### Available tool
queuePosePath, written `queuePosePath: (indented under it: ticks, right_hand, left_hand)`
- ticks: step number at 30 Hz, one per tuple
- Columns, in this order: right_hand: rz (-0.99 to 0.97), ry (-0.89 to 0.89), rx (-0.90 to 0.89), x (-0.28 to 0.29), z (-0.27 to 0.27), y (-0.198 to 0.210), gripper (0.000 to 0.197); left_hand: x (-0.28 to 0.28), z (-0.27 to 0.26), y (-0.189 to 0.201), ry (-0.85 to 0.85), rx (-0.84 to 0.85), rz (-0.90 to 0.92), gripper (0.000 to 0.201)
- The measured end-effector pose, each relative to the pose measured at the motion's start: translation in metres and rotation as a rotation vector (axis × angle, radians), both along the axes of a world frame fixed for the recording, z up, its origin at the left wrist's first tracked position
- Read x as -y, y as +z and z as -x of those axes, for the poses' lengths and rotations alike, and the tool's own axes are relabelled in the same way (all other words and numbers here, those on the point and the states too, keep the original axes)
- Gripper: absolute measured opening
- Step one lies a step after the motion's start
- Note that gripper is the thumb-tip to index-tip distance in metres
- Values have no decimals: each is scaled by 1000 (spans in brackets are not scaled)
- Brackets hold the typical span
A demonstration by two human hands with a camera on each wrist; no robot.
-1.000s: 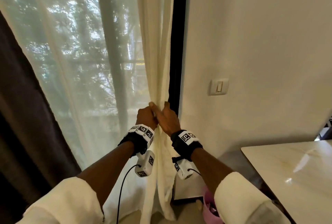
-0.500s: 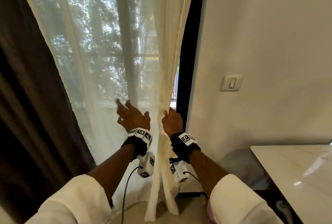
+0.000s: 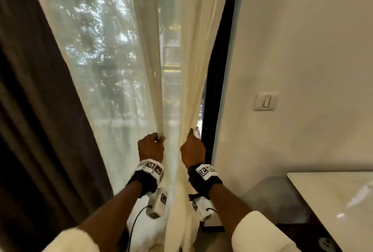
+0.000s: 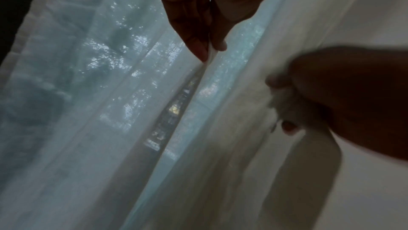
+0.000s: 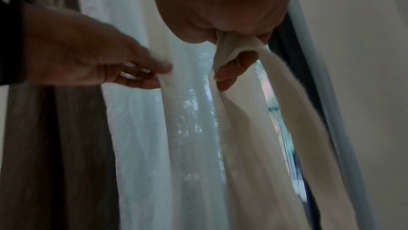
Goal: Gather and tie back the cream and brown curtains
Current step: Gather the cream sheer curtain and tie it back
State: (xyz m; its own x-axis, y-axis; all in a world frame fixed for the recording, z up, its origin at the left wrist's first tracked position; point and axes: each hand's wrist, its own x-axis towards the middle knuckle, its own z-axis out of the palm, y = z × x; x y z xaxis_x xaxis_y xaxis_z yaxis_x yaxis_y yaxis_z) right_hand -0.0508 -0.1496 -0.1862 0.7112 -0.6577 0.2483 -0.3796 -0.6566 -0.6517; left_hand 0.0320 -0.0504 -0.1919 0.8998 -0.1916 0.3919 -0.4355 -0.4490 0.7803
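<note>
A sheer cream curtain (image 3: pixel 113 66) hangs across the window, with a brown curtain (image 3: pixel 30 122) at its left. My left hand (image 3: pixel 150 147) pinches a fold of the cream fabric between thumb and fingers; the left wrist view shows that pinch (image 4: pixel 207 50). Just to its right, my right hand (image 3: pixel 192 149) grips a gathered bunch of the same curtain near the window frame, and the bunch (image 5: pixel 229 48) shows squeezed in the fist in the right wrist view. A short span of cream fabric stretches between the two hands.
A black window frame (image 3: pixel 220 70) stands right of the curtain. A white wall with a light switch (image 3: pixel 266 101) follows. A pale tabletop (image 3: pixel 333 201) juts in at the lower right. The brown curtain fills the left edge.
My left hand let go beside the right, reached out flat to the left over the cream curtain, and now pinches a new fold. My right hand kept its hold.
</note>
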Motion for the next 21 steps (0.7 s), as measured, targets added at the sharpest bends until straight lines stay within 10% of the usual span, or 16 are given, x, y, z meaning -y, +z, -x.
queuePosePath:
  ticks: [6, 12, 15, 21]
  right_hand:
    - [-126, 163, -8, -44, -35, 14, 37]
    - [-219, 101, 87, -74, -38, 14, 67]
    - [-199, 0, 126, -68, -41, 9, 41]
    - [-476, 24, 234, -56, -25, -10, 54]
  left_hand:
    - [-27, 17, -7, -108, 159, -103, 10]
    - [-48, -1, 1, -273, 11, -180, 8]
    - [-70, -16, -8, -386, 17, -105, 35]
    - [-100, -62, 10, 137, -214, 19, 105]
